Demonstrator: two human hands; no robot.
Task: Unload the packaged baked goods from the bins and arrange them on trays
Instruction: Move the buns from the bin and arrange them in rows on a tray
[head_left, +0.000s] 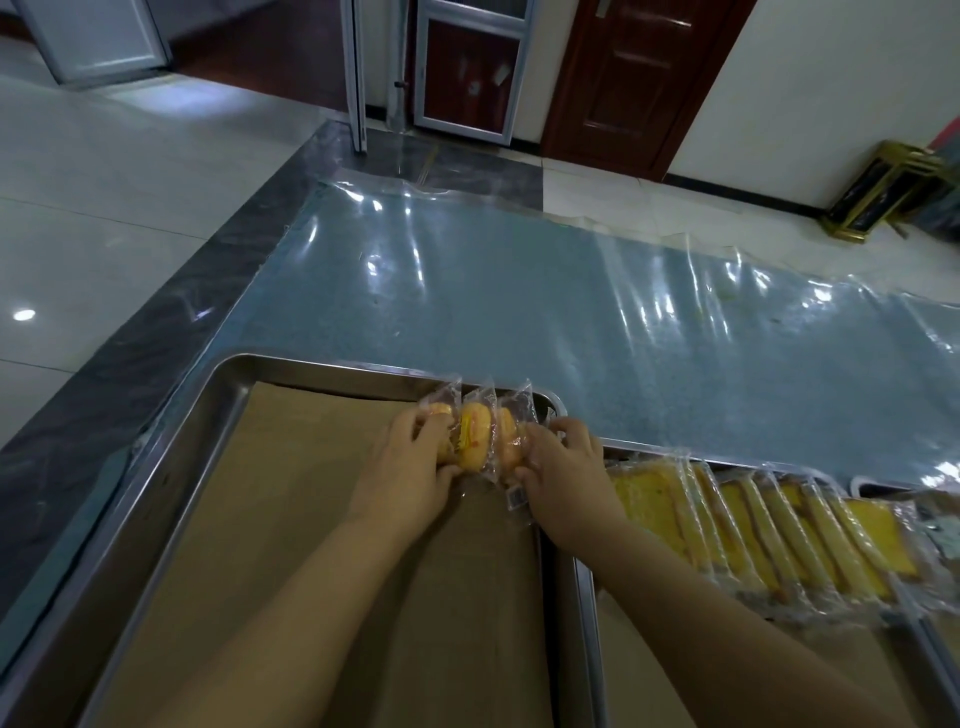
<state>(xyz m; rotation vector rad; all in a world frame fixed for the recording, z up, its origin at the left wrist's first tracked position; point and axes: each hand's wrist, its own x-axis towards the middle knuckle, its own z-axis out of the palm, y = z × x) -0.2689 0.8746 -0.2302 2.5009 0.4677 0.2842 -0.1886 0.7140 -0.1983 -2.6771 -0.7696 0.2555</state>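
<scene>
Three round yellow buns in clear wrappers (475, 436) stand on edge, side by side, at the far right corner of a steel tray (171, 467) lined with brown paper. My left hand (410, 467) grips the left side of the group and my right hand (561, 467) grips its right side. The leftmost bun is partly hidden by my fingers. To the right, a second tray (587, 597) carries a row of wrapped yellow cake slices (753, 530) leaning on each other.
The trays sit on a blue counter (519, 291) covered with shiny clear film, with a dark stone border along its left edge. A third tray's corner (878, 486) shows at the far right. Tiled floor, doors and a gold-framed stand lie beyond.
</scene>
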